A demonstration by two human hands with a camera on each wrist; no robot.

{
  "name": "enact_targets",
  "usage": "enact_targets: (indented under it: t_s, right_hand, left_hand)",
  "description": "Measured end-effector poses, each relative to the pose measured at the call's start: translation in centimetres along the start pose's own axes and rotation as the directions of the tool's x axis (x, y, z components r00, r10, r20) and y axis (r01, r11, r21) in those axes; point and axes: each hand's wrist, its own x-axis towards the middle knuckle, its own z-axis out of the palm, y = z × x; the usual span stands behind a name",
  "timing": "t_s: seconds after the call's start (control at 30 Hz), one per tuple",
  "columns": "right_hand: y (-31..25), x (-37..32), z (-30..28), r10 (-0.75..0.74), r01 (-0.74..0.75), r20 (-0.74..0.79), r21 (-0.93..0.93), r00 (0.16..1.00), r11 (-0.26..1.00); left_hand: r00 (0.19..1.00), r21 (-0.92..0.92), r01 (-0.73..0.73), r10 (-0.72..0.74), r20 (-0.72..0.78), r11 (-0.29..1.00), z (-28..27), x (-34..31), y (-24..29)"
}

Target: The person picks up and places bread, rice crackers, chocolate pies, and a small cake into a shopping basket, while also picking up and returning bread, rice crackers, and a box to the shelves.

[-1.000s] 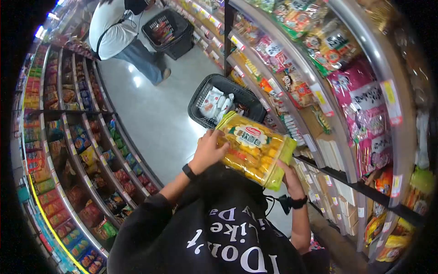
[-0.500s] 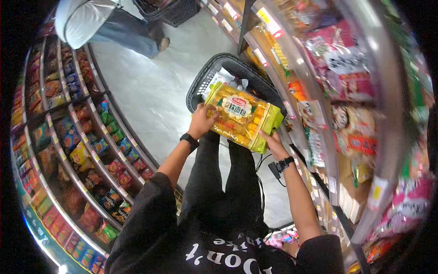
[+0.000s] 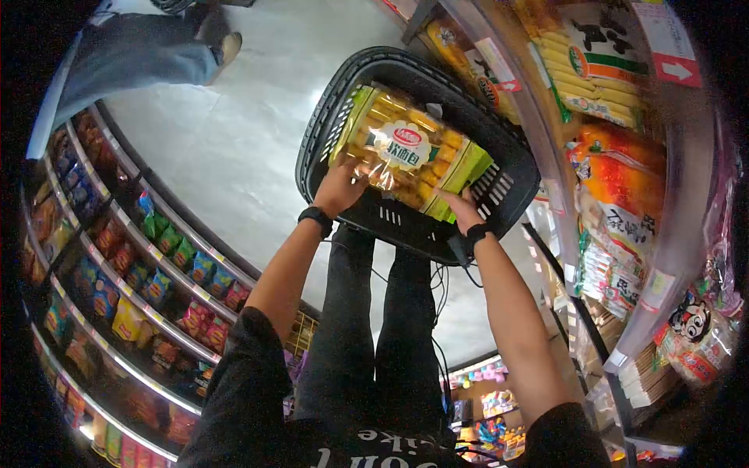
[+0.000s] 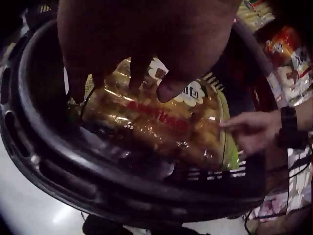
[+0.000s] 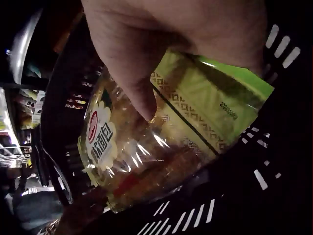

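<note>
A clear and yellow-green bag of bread rolls (image 3: pixel 402 144) lies level inside the dark plastic shopping basket (image 3: pixel 515 148), with its round white label facing up. My left hand (image 3: pixel 341 189) grips the bag's near left side; its thumb rests on the clear film in the left wrist view. On the right, my right hand (image 3: pixel 462 209) pinches the green end of the bag, thumb on top (image 5: pixel 139 98) and fingers hidden beneath. White packaging (image 4: pixel 105 147) shows under the bag in the left wrist view.
Shelves of bagged snacks (image 3: pixel 616 183) rise close along the basket's right side. Another snack shelf (image 3: pixel 168 281) curves along the left. Grey floor (image 3: pixel 257 109) lies between them. A person's leg in jeans (image 3: pixel 140 58) is at the upper left.
Both hands have lowered the bread bag from above the basket's near edge down into it. The head view has tilted down and come closer to the basket.
</note>
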Motion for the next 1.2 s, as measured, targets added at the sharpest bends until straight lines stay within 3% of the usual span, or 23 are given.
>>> enact_targets:
  t_s: [0.1,0.17,0.27,0.33,0.4,0.47,0.57,0.6,0.63,0.7,0.77,0.83,0.87,0.9,0.93,0.97,1.0,1.03,1.07,1.1,1.13,1.17,1.2]
  right_hand:
    - [-3.6,-2.5,2.7,-0.015,0.01,-0.124,-0.037,0.992,0.999]
    - [-1.6,-1.5,2.0,0.028,-0.039,-0.261,-0.035,0.965,0.999]
    - [-0.1,-1.6,0.4,0.037,-0.059,-0.361,-0.051,0.932,0.997]
    - [-0.3,-5.0,0.0,0.125,-0.124,-0.451,0.033,0.884,0.992]
    - [3.2,-5.9,-2.6,0.018,-0.02,-0.303,-0.005,0.953,1.0]
    - [-0.5,-14.5,-1.3,0.092,-0.044,-0.297,0.164,0.951,0.985]
    - [1.9,-21.7,-4.9,0.029,-0.005,-0.164,0.143,0.986,0.99]
    - [2.6,-24.6,-6.1,-0.004,0.02,-0.114,0.142,0.993,0.99]
    - [2.9,-27.7,-6.8,0.018,0.013,-0.162,0.192,0.987,0.981]
    - [5.6,-34.3,-8.5,0.055,0.019,-0.253,0.282,0.966,0.959]
    - [9.6,-39.5,-10.5,0.062,0.072,-0.357,0.35,0.932,0.934]
    - [12.7,-45.3,-11.5,0.131,0.076,-0.44,0.422,0.888,0.904]
    - [13.6,-47.8,-12.2,0.192,0.05,-0.458,0.466,0.868,0.884]
    - [12.9,-51.3,-12.1,0.216,0.063,-0.484,0.497,0.848,0.866]
    - [12.4,-54.2,-12.1,0.201,0.111,-0.517,0.51,0.832,0.853]
    - [13.1,-55.8,-13.0,0.171,0.199,-0.546,0.553,0.82,0.809]
    - [14.0,-57.0,-13.6,0.144,0.274,-0.565,0.588,0.812,0.761]
    - [14.7,-58.5,-14.6,0.065,0.394,-0.629,0.561,0.775,0.728]
    - [15.8,-59.8,-15.7,-0.011,0.498,-0.682,0.523,0.731,0.692]
    - [17.7,-59.9,-17.5,-0.091,0.624,-0.736,0.494,0.671,0.606]
    - [18.2,-60.9,-19.9,-0.059,0.64,-0.763,0.494,0.644,0.588]
    - [17.1,-63.1,-21.8,-0.057,0.686,-0.827,0.422,0.559,0.592]
    - [18.7,-63.4,-25.7,-0.156,0.774,-0.88,0.295,0.448,0.561]
  left_hand:
    - [0.989,0.069,0.053,-0.062,0.133,0.996,-0.9,0.1,0.5]
    - [0.975,0.129,0.077,-0.102,0.2,0.989,-1.4,0.0,1.0]
    - [0.991,0.128,0.023,-0.039,0.125,0.992,-1.6,-0.2,1.0]
    - [0.987,0.162,0.073,-0.095,0.133,0.984,-2.6,-1.1,2.0]
    - [0.97,0.16,0.15,-0.177,0.167,0.976,-4.7,-2.2,3.9]
    - [0.984,0.071,0.116,-0.124,0.127,0.991,-6.1,-4.0,4.6]
    - [0.999,0.013,0.013,-0.013,0.035,1.0,-9.3,-7.8,6.7]
    - [0.997,-0.064,0.025,-0.02,0.076,0.998,-8.4,-8.6,4.1]
    - [0.995,-0.002,-0.099,0.099,0.025,0.995,-10.0,-10.2,5.2]
    - [0.998,-0.024,-0.048,0.047,-0.035,0.999,-11.4,-13.3,6.0]
    - [0.997,0.025,0.064,-0.065,0.046,0.998,-12.4,-15.5,5.5]
    - [0.997,0.049,-0.056,0.054,0.051,0.997,-12.0,-16.8,2.9]
    - [0.975,0.005,0.056,-0.055,0.216,0.998,-12.0,-15.7,2.1]
    - [0.969,-0.045,0.067,-0.055,0.243,0.997,-12.0,-14.9,1.7]
    - [0.973,-0.389,0.069,0.024,0.23,0.919,-12.9,-14.8,6.5]
    - [0.98,-0.263,0.008,0.044,0.192,0.965,-14.2,-14.5,11.0]
    - [0.953,-0.275,-0.236,0.277,0.122,0.932,-13.7,-13.6,12.6]
    - [0.976,-0.409,-0.14,0.196,0.097,0.902,-14.4,-14.6,19.1]
    - [0.974,-0.433,-0.139,0.203,0.105,0.891,-13.0,-12.7,20.4]
    - [0.957,-0.471,-0.165,0.257,0.138,0.866,-13.2,-13.6,26.7]
    - [0.939,-0.509,-0.184,0.304,0.163,0.841,-12.7,-15.3,34.0]
    - [0.902,-0.468,-0.311,0.412,0.13,0.827,-11.3,-15.5,38.3]
    - [0.855,-0.424,-0.424,0.509,0.104,0.8,-8.7,-15.7,42.5]
